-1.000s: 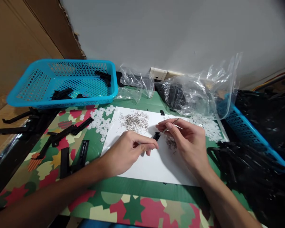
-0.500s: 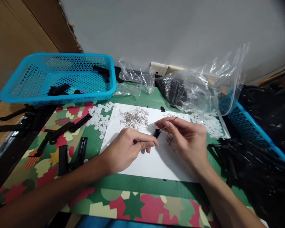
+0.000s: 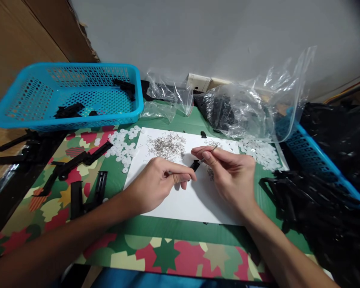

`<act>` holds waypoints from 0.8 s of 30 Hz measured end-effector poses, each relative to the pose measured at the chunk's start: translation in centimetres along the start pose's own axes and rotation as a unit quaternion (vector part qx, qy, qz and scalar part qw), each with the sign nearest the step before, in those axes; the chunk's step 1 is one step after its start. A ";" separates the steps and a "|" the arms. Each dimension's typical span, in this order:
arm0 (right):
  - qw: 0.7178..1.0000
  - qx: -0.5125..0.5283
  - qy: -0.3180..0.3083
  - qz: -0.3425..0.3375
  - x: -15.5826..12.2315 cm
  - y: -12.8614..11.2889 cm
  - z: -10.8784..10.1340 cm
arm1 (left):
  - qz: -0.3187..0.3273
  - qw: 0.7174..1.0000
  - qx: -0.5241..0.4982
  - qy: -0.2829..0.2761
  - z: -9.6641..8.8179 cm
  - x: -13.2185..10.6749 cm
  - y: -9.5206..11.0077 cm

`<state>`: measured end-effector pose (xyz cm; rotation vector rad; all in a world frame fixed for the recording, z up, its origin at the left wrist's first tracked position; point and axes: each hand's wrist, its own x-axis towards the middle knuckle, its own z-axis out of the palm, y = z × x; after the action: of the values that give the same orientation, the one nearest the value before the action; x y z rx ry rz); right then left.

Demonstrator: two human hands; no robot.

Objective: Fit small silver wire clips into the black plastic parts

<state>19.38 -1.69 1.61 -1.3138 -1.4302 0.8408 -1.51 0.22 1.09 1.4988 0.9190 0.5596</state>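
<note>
My left hand [image 3: 163, 182] is closed around a black plastic part [image 3: 195, 165], whose end sticks out past the fingers above the white paper [image 3: 168, 208]. Pinched in my right hand [image 3: 228, 168] are thin metal tweezers [image 3: 215, 148]; their tip is close to the end of the black part, and I cannot tell whether they touch. Behind my left hand lies a pile of tiny metal springs or bent wires [image 3: 168, 145]. A smaller wire pile [image 3: 210, 174] is partly hidden by my right hand.
White plastic discs lie in a left group [image 3: 123, 146] and a right group [image 3: 259, 154]. A blue basket [image 3: 108, 120] holds a few black parts. Clear bags [image 3: 249, 112] stand along the wall. Many black parts [image 3: 300, 208] heap beside another blue basket [image 3: 324, 156]; several long ones [image 3: 73, 165] lie left.
The tweezers' tip and the end of the black part have come closer together. The whole view has shifted slightly, so everything appears a little further left and up.
</note>
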 end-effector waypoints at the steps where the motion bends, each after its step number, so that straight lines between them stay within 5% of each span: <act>1: 1.000 0.004 -0.001 0.004 0.0 0.1 0.1 | 0.000 1.000 0.000 0.001 0.0 0.0 0.1; 6: 0.997 0.057 0.023 0.054 0.1 0.1 0.3 | -0.001 1.000 -0.003 0.004 -0.1 0.1 0.2; 10: 0.998 0.035 0.045 -0.029 0.6 -1.3 -1.3 | 0.025 1.000 -0.012 0.014 -0.1 -0.1 0.5; 13: 0.983 -0.105 -0.049 -0.140 0.4 -2.7 -3.0 | 0.036 0.997 -0.073 0.013 -0.3 -0.5 1.1; 16: 0.929 -0.238 -0.151 -0.239 -0.9 -3.5 -3.9 | 0.046 0.986 -0.160 -0.018 -0.5 -1.0 1.9; 20: 0.905 -0.278 -0.101 -0.306 -3.7 -3.4 -3.8 | 0.023 0.968 -0.227 -0.104 -0.3 -1.5 2.3; 24: 0.906 -0.324 -0.058 -0.267 -6.5 -3.0 -4.5 | -0.046 0.969 -0.209 -0.123 0.6 -1.8 2.2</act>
<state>22.33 -9.10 4.40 -1.2347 -2.1444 0.0600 -1.62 -1.49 3.45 1.1078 0.6256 0.4536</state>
